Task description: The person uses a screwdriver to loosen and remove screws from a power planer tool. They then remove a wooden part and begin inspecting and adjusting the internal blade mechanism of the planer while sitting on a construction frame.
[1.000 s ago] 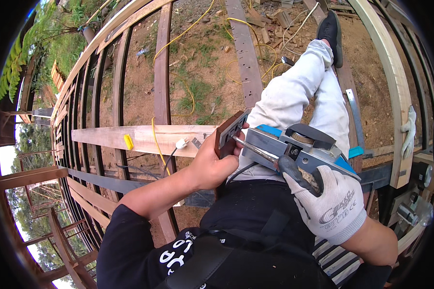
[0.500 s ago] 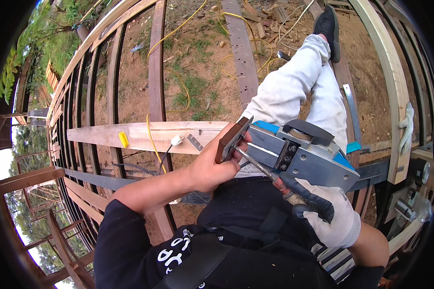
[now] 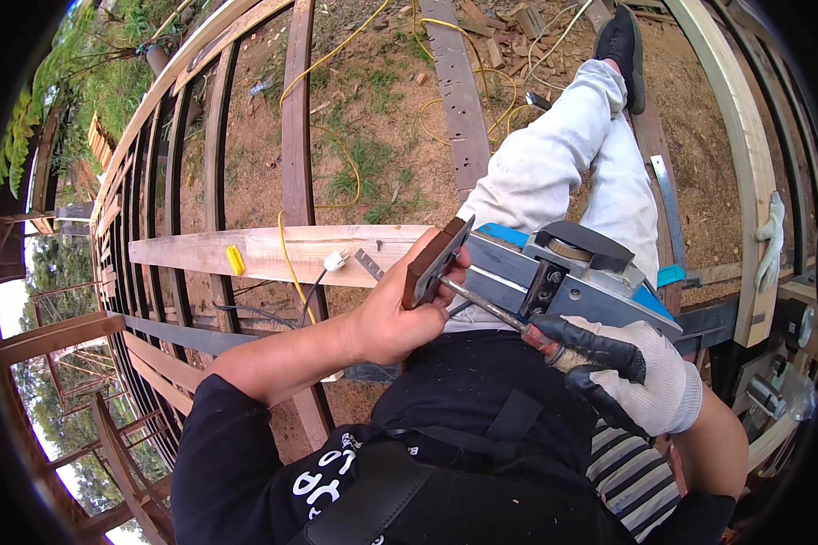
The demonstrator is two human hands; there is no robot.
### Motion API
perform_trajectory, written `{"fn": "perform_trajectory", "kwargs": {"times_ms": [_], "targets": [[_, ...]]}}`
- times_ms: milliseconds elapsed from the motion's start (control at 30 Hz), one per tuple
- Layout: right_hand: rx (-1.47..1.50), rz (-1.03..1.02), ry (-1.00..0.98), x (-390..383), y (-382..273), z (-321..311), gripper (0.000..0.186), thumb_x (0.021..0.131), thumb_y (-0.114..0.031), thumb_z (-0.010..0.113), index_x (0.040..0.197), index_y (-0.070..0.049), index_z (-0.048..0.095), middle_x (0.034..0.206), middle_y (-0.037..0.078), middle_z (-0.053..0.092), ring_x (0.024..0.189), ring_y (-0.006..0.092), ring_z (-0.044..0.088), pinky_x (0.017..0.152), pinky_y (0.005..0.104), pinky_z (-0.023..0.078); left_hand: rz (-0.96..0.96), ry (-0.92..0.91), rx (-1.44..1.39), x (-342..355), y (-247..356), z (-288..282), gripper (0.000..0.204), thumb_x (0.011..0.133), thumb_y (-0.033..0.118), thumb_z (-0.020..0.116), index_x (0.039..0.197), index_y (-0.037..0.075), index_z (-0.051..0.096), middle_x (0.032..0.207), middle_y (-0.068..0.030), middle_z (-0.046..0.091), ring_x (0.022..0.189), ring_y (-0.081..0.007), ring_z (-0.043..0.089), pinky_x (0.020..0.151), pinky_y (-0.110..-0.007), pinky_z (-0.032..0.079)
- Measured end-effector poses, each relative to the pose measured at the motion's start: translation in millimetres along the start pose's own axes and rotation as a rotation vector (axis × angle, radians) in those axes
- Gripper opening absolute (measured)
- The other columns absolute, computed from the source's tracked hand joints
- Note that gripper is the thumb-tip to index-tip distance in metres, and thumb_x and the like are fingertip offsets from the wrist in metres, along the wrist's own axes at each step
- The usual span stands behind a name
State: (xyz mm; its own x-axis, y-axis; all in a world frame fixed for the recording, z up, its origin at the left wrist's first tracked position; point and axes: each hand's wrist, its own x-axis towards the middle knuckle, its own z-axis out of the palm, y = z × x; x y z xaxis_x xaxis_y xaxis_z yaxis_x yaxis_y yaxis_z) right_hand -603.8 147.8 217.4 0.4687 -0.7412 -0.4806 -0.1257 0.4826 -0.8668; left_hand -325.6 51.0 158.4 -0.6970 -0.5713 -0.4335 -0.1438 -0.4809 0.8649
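Note:
My bare left hand [image 3: 393,307] is closed around a brown block [image 3: 438,257] with a dark metal plate along its right face. In my gloved right hand [image 3: 650,368] is a screwdriver [image 3: 493,311] with a worn red handle. Its shaft points up and left, and the tip meets the plate near my left fingers; the exact contact is hard to see. Across my lap, just beyond both hands, lies a blue and grey electric planer [image 3: 600,304], its flat metal sole and cutter drum facing up.
A pale board [image 3: 273,250] on the left carries a yellow object [image 3: 235,261], a white plug [image 3: 336,261] and a small slotted metal piece [image 3: 370,265]. A yellow cord [image 3: 286,218] trails over the beams. On the right beam lies a white glove [image 3: 770,241].
My right hand has moved slightly right and up, its fingers now further back along the screwdriver's handle. The left hand and block have stayed nearly in place.

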Motion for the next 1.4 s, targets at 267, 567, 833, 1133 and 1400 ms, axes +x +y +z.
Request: {"fn": "perform_trajectory", "kwargs": {"times_ms": [267,567,833,1133,1400], "targets": [[-1.089,-0.336,0.299,6.2,5.0,25.9,0.053,0.071,-0.012,0.073,0.123,-0.010,0.065,0.088,0.018,0.060,0.064,0.0300,0.061,0.056,0.0388,0.048,0.070,0.051,-0.123,-0.3,-8.7,-12.7,0.049,0.076,-0.002,0.050,0.124,0.004,0.044,0.100,-0.0005,0.042,0.085,-0.0053,0.040,0.076,-0.022,0.038],[-1.015,-0.432,0.441,5.7,11.5,25.9,0.055,0.068,-0.012,0.073,0.123,-0.008,0.064,0.102,0.020,0.060,0.085,0.0347,0.065,0.065,0.0401,0.052,0.010,0.021,-0.221,7.8,-8.7,-18.0,0.051,0.073,-0.003,0.050,0.124,0.004,0.044,0.096,0.0004,0.043,0.084,-0.0060,0.041,0.071,-0.022,0.038],[0.618,0.059,0.112,-18.9,22.7,22.0,0.057,0.090,-0.027,0.062,0.134,0.008,0.052,0.105,0.017,0.068,0.069,0.0125,0.063,0.061,0.0236,0.048,0.019,-0.063,-0.049,6.3,-0.4,-6.1,0.057,0.066,0.000,0.051,0.123,0.006,0.044,0.096,0.0004,0.041,0.081,-0.0082,0.037,0.068,-0.022,0.035],[0.737,0.184,-0.116,-8.3,36.4,15.1,0.058,0.096,-0.029,0.057,0.142,0.005,0.046,0.094,0.009,0.068,0.077,0.0118,0.062,0.072,0.0256,0.049,0.114,-0.073,0.015,-7.8,-1.1,-5.6,0.056,0.068,0.001,0.049,0.124,0.003,0.042,0.094,-0.0022,0.042,0.079,-0.0090,0.038,0.068,-0.024,0.035],[-0.809,-0.223,0.175,-10.2,-3.9,28.9,0.061,0.064,-0.008,0.067,0.124,0.002,0.059,0.088,0.014,0.064,0.068,0.0356,0.063,0.070,0.0338,0.053,0.116,0.039,-0.053,-9.6,-10.6,-13.0,0.060,0.070,-0.001,0.050,0.129,0.003,0.041,0.102,-0.0020,0.044,0.084,-0.0076,0.040,0.071,-0.023,0.037]]}}
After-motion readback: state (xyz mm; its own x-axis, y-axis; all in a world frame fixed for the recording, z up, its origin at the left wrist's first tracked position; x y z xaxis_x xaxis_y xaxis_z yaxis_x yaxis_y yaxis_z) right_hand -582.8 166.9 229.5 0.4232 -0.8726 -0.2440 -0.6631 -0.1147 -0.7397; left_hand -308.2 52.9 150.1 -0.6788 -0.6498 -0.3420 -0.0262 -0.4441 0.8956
